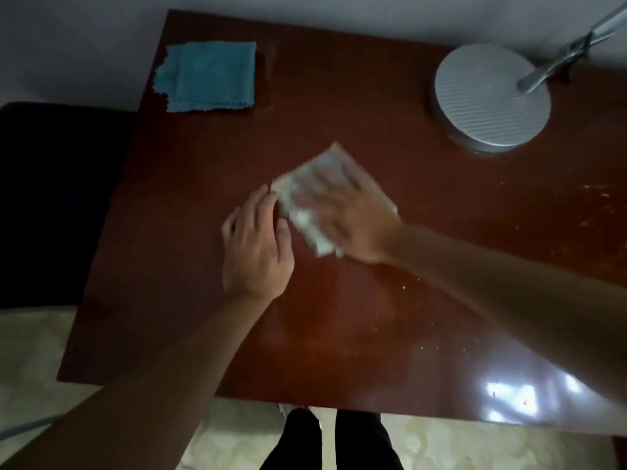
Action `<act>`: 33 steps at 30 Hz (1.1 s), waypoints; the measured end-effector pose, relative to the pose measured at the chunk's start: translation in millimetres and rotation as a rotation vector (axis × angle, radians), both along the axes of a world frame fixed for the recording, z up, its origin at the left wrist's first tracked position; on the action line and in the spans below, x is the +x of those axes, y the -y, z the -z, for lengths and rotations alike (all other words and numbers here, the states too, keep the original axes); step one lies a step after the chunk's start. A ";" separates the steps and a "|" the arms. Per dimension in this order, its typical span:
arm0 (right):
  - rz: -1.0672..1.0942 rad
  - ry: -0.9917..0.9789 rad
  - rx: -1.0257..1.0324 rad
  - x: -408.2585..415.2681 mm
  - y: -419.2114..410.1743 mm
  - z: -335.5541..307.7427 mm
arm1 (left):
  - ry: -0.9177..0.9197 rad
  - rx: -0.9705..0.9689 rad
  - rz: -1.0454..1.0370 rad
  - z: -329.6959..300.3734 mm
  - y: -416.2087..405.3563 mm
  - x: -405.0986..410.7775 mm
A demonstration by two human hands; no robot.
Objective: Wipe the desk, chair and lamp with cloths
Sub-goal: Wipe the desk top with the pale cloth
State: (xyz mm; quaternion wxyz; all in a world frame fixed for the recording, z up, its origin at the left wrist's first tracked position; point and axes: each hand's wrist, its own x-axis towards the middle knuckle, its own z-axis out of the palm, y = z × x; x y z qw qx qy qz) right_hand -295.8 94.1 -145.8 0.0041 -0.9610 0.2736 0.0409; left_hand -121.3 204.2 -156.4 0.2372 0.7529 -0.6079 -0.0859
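A reddish-brown wooden desk (339, 317) fills the view. A folded white cloth (307, 218) lies near its middle. My right hand (346, 215) lies flat on top of the cloth, fingers spread and blurred by motion. My left hand (258, 245) rests on the desk just left of the cloth, its fingertips at the cloth's left edge. A folded teal cloth (210, 76) lies at the desk's far left corner. The lamp's round grey base (488, 100) stands at the far right, its metal arm (576, 49) slanting up out of frame.
A dark chair seat (57, 198) sits to the left of the desk. Small crumbs and scratches (593, 205) dot the desk's right side. A wall runs behind the desk. My legs (329, 442) stand on the pale tiled floor at the near edge.
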 end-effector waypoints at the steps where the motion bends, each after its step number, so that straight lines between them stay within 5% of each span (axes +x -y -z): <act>1: -0.082 0.024 0.054 -10.8 -36.5 0.7 | 0.001 0.003 0.006 -0.5 0.5 0.6; 3: -0.199 0.028 0.151 -28.2 -73.4 -3.5 | 0.026 0.026 0.031 -1.3 0.9 0.9; 6: -0.207 -0.035 0.143 -28.7 -24.0 -10.3 | 0.088 0.055 0.055 -2.2 0.8 0.5; 10: 0.365 0.013 0.046 -28.4 86.3 -10.1 | 0.123 0.049 0.041 2.0 1.5 0.9; 12: 0.451 0.020 -0.018 -28.6 90.2 -6.3 | 0.129 0.038 0.041 3.5 1.9 1.2; 19: 0.093 0.069 0.054 -69.0 -105.2 2.9 | 0.116 0.042 0.042 -0.9 0.0 0.0; 23: 0.087 0.051 0.088 -80.7 -71.5 -3.0 | 0.102 0.032 0.052 -4.7 -3.6 -2.0; 28: 0.440 0.071 -0.001 -63.3 17.4 -8.3 | 0.146 0.009 0.153 -4.0 -25.8 -32.7; 33: 0.225 0.080 -0.004 -87.3 -99.0 6.4 | 0.136 0.041 0.243 -2.5 -48.3 -75.9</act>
